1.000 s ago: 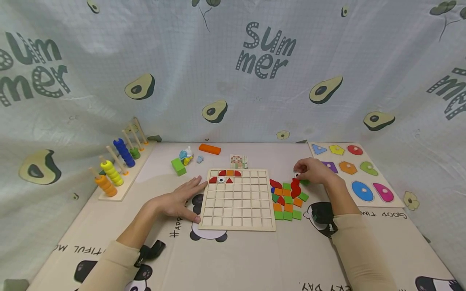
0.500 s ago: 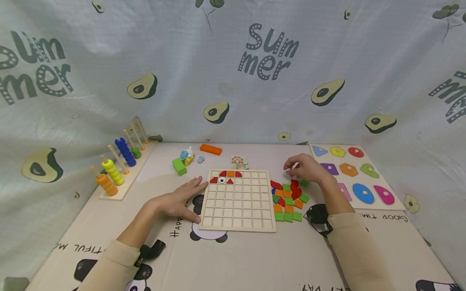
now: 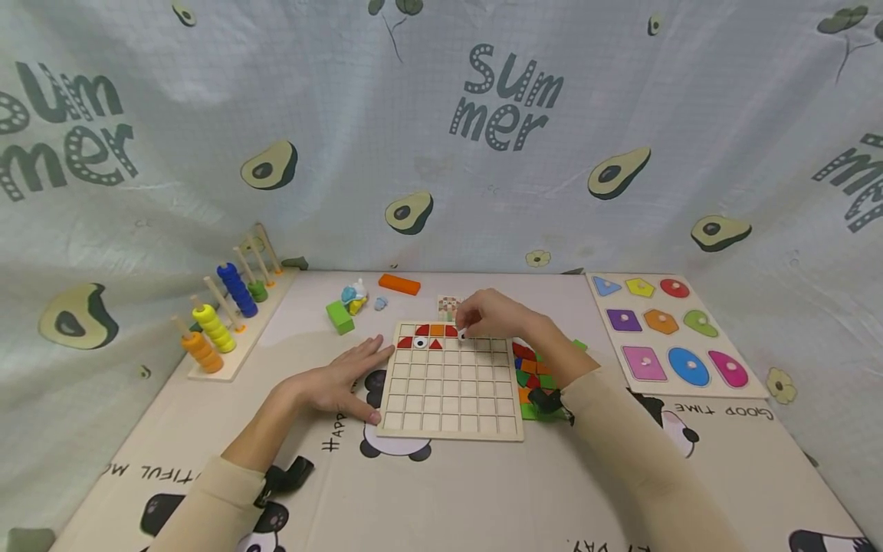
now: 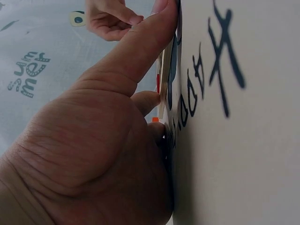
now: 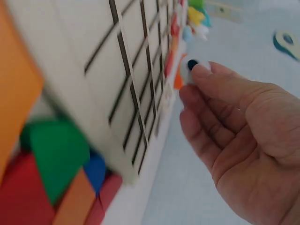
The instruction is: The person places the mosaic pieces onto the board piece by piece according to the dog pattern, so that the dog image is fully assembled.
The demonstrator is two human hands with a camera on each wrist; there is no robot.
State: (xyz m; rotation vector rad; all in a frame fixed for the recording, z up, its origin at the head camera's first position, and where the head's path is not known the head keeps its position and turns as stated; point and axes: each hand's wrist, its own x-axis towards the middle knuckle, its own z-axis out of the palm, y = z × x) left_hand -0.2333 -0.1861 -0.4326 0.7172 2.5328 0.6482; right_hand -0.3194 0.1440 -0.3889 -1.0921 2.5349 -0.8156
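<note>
A wooden grid board (image 3: 448, 381) lies flat on the table. In its upper left cells sit red curved pieces (image 3: 405, 343), an orange square (image 3: 437, 330), a red triangle (image 3: 435, 344) and a white eye tile with a black dot (image 3: 420, 343). My left hand (image 3: 338, 381) rests along the board's left side, fingers spread, thumb and fingertips at its edge. Over the board's top rows, my right hand (image 3: 491, 314) pinches a second eye tile (image 5: 191, 64) between thumb and fingers, just right of the red piece in the top row.
Loose coloured tiles (image 3: 526, 366) lie right of the board, partly under the right forearm. Behind the board is a small picture card (image 3: 447, 307). A bead-peg rack (image 3: 231, 356) stands left, with a green block (image 3: 339, 317) nearer; a shape puzzle (image 3: 645, 337) lies right.
My right hand has carried the eye tile leftward from above the loose tiles to the board's upper rows. The left hand has stayed in place.
</note>
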